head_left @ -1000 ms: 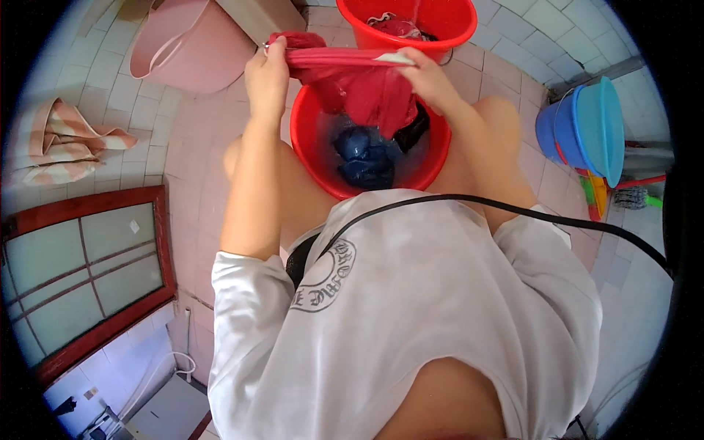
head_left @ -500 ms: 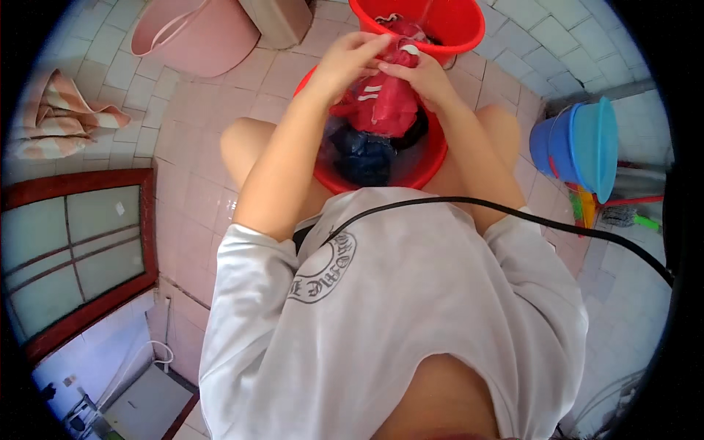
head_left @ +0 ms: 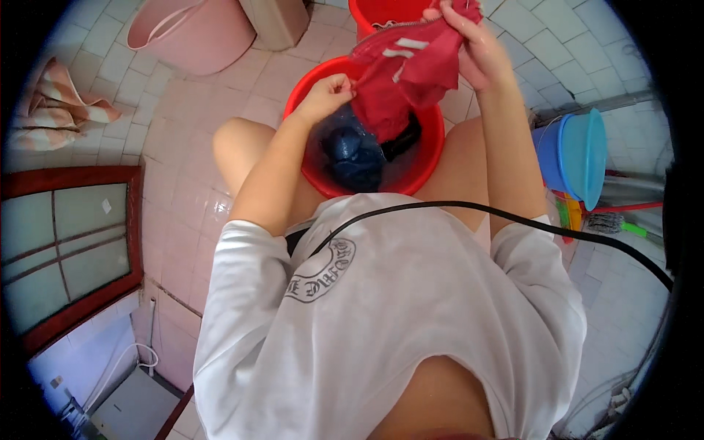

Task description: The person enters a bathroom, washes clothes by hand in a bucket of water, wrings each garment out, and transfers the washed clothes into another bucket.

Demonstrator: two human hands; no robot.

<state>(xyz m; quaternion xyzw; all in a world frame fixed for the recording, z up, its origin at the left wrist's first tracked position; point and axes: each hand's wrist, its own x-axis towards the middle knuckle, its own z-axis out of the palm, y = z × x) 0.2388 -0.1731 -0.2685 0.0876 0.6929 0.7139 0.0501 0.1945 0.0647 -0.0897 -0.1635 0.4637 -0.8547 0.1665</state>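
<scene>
Red garment (head_left: 422, 73), raised rightward, partly hides rear basin (head_left: 364, 16).

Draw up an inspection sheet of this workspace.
Surface: pale pink floor tiles.
Job's things: red garment with white stripes, hanging over the near red basin; dark blue cloth and black cloth in it.
Clutter: green-handled brush near blue bucket.
Hands: left hand pinches the garment's edge; right hand grips its upper end.
Cables: black cable across the white shirt.
Surroundings: pink tub, far red basin, striped towel, red-framed glass panel.
</scene>
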